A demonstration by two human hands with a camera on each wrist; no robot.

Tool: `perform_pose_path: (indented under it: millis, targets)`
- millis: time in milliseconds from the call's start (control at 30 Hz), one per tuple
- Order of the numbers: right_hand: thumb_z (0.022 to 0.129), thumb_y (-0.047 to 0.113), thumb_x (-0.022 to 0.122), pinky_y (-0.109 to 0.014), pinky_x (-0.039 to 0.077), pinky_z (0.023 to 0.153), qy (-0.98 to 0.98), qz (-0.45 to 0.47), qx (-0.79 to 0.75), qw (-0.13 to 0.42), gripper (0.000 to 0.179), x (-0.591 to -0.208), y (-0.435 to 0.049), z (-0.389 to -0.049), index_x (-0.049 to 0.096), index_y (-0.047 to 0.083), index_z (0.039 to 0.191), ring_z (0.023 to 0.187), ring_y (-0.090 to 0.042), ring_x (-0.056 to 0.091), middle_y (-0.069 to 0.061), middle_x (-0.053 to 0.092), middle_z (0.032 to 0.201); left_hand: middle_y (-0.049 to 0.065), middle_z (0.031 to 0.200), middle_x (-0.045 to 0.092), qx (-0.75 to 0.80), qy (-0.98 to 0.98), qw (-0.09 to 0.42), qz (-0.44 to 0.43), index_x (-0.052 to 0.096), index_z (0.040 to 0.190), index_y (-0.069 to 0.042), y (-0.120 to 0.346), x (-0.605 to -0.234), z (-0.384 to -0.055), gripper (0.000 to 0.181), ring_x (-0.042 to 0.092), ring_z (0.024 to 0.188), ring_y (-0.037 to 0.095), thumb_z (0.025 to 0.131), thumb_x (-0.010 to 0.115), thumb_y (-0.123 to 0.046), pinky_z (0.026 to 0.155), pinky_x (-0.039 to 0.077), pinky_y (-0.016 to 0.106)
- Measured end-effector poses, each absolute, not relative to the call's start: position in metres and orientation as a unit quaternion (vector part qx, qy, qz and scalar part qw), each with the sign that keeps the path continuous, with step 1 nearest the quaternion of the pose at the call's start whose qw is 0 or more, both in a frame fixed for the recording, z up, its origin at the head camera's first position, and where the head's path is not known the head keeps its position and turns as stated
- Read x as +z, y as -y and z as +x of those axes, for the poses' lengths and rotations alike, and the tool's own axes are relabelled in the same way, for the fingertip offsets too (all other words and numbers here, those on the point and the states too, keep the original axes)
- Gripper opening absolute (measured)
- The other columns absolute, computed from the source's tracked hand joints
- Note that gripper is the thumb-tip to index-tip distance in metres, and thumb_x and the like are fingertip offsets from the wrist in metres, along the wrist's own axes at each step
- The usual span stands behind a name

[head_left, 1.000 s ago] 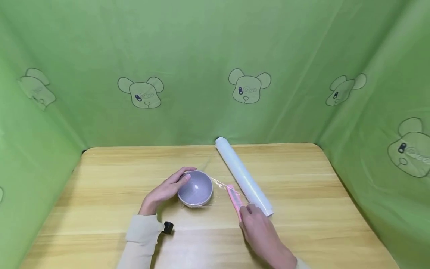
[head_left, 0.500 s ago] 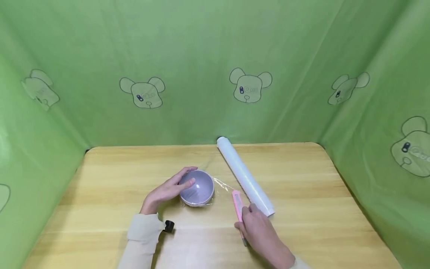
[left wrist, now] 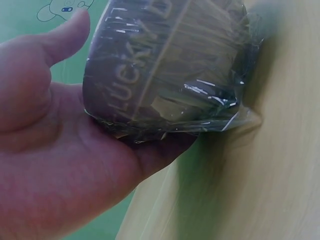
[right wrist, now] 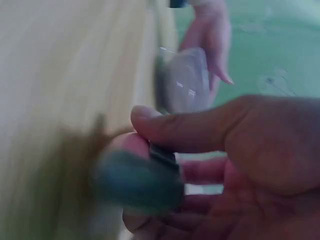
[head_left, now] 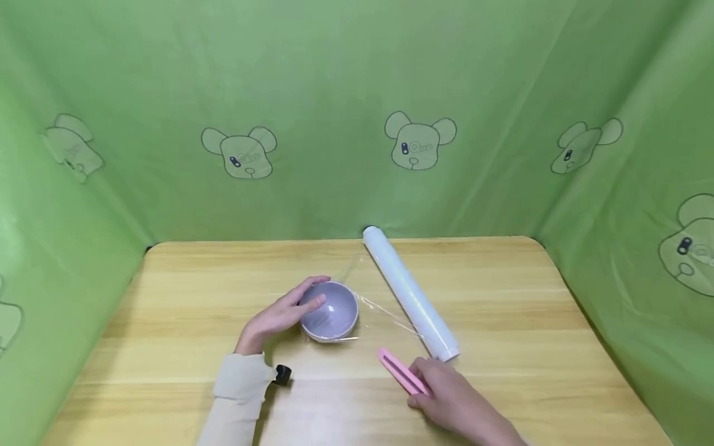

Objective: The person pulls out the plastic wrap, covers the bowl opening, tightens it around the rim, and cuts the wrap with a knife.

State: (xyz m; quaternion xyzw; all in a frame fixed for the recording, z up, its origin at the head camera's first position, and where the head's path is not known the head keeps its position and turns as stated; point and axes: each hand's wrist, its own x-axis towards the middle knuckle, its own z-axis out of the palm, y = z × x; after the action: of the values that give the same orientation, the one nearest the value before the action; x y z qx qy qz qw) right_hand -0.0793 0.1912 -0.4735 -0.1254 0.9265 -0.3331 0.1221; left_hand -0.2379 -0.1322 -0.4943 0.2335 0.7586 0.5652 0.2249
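A grey-purple bowl [head_left: 329,311] stands on the wooden table, wrapped in clear plastic film [left wrist: 200,95]. My left hand [head_left: 287,310] grips its left side, thumb over the rim and fingers round the far wall. Raised letters show through the film on the bowl's side in the left wrist view. Loose film [head_left: 379,306] stretches from the bowl to a roll of cling film [head_left: 409,291] lying slantwise to its right. My right hand [head_left: 446,393] holds a pink utility knife [head_left: 401,371] near the roll's front end, its tip pointing up and left. The right wrist view is blurred at the knife.
Green curtains [head_left: 323,198] with bear heads enclose the table [head_left: 184,310] at the back and both sides. The roll's far end reaches the table's back edge. A black strap piece [head_left: 282,375] sits by the left cuff.
My right hand has drawn the utility knife back toward the front, off the film, and turned it leftward. My left hand stays on the bowl.
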Motion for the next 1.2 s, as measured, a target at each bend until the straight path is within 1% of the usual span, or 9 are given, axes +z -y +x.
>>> perform_pose_path:
  millis: [133, 233, 433, 500, 667, 767, 867, 1067, 1200]
  targets:
    - [0.100, 0.026, 0.068, -0.024, 0.046, 0.067, -0.902, -0.181, -0.357, 0.160, 0.015, -0.455, -0.213, -0.073, 0.060, 0.021, 0.111, 0.078, -0.002, 0.051, 0.012, 0.054, 0.085, 0.014, 0.150, 0.049, 0.569, -0.757, 0.223, 0.230, 0.036, 0.157, -0.008, 0.133, -0.494, -0.239, 0.053, 0.039, 0.143, 0.035, 0.110, 0.049, -0.029, 0.120, 0.028, 0.056]
    - [0.106, 0.028, 0.057, -0.024, 0.046, 0.062, -0.875, -0.212, -0.398, 0.176, 0.012, -0.445, -0.225, -0.073, 0.057, 0.024, 0.117, 0.074, -0.001, 0.051, 0.013, 0.055, 0.085, 0.014, 0.148, 0.050, 0.570, -0.756, 0.226, 0.230, 0.036, 0.157, -0.008, 0.133, -0.494, -0.240, 0.052, 0.041, 0.141, 0.035, 0.110, 0.048, -0.028, 0.119, 0.029, 0.056]
    - [0.108, 0.008, 0.047, -0.022, 0.049, 0.045, -0.784, -0.239, -0.551, 0.159, 0.024, -0.438, -0.231, -0.107, 0.048, 0.004, 0.132, 0.058, -0.009, 0.053, -0.009, 0.061, 0.081, 0.013, 0.144, 0.054, 0.571, -0.762, 0.211, 0.221, 0.043, 0.152, -0.007, 0.134, -0.491, -0.246, 0.048, 0.045, 0.138, 0.034, 0.110, 0.047, -0.030, 0.116, 0.035, 0.054]
    - [0.109, 0.005, 0.044, -0.025, 0.050, 0.046, -0.758, -0.251, -0.581, 0.158, 0.029, -0.437, -0.232, -0.120, 0.043, -0.002, 0.137, 0.059, -0.015, 0.053, -0.016, 0.058, 0.082, 0.015, 0.142, 0.056, 0.570, -0.766, 0.200, 0.219, 0.047, 0.150, -0.006, 0.133, -0.490, -0.247, 0.046, 0.047, 0.136, 0.034, 0.111, 0.046, -0.030, 0.115, 0.036, 0.053]
    - [0.110, 0.002, 0.040, -0.030, 0.051, 0.053, -0.706, -0.283, -0.620, 0.192, 0.042, -0.441, -0.236, -0.143, 0.030, -0.011, 0.148, 0.068, -0.023, 0.050, -0.021, 0.058, 0.098, 0.017, 0.139, 0.059, 0.561, -0.778, 0.187, 0.213, 0.053, 0.145, -0.004, 0.129, -0.489, -0.249, 0.043, 0.048, 0.135, 0.036, 0.111, 0.044, -0.029, 0.115, 0.036, 0.054]
    - [0.111, 0.006, 0.039, -0.028, 0.051, 0.051, -0.693, -0.267, -0.636, 0.210, 0.042, -0.446, -0.235, -0.151, 0.031, -0.012, 0.148, 0.068, -0.014, 0.053, -0.018, 0.062, 0.099, 0.015, 0.138, 0.061, 0.561, -0.780, 0.190, 0.202, 0.055, 0.144, -0.004, 0.128, -0.489, -0.249, 0.043, 0.047, 0.136, 0.035, 0.111, 0.045, -0.031, 0.117, 0.033, 0.056]
    - [0.112, 0.010, 0.038, -0.025, 0.047, 0.048, -0.691, -0.242, -0.650, 0.205, 0.041, -0.451, -0.233, -0.159, 0.036, -0.015, 0.144, 0.065, -0.006, 0.052, -0.012, 0.063, 0.091, 0.014, 0.137, 0.061, 0.561, -0.780, 0.193, 0.198, 0.056, 0.143, -0.004, 0.127, -0.490, -0.249, 0.043, 0.048, 0.136, 0.035, 0.110, 0.046, -0.031, 0.117, 0.033, 0.056]
    - [0.112, 0.015, 0.041, -0.023, 0.028, 0.040, -0.697, -0.185, -0.673, 0.165, 0.038, -0.450, -0.229, -0.175, 0.045, -0.016, 0.133, 0.055, -0.004, 0.041, -0.001, 0.057, 0.077, 0.013, 0.135, 0.062, 0.557, -0.780, 0.193, 0.211, 0.057, 0.141, -0.005, 0.126, -0.492, -0.254, 0.040, 0.050, 0.133, 0.032, 0.111, 0.045, -0.028, 0.114, 0.038, 0.051]
    - [0.111, 0.025, 0.048, -0.020, 0.029, 0.039, -0.735, -0.119, -0.653, 0.139, 0.038, -0.448, -0.226, -0.184, 0.053, -0.010, 0.125, 0.052, -0.005, 0.038, 0.000, 0.054, 0.070, 0.017, 0.135, 0.061, 0.567, -0.771, 0.199, 0.211, 0.056, 0.141, -0.001, 0.128, -0.493, -0.258, 0.041, 0.051, 0.133, 0.034, 0.111, 0.045, -0.026, 0.113, 0.040, 0.051]
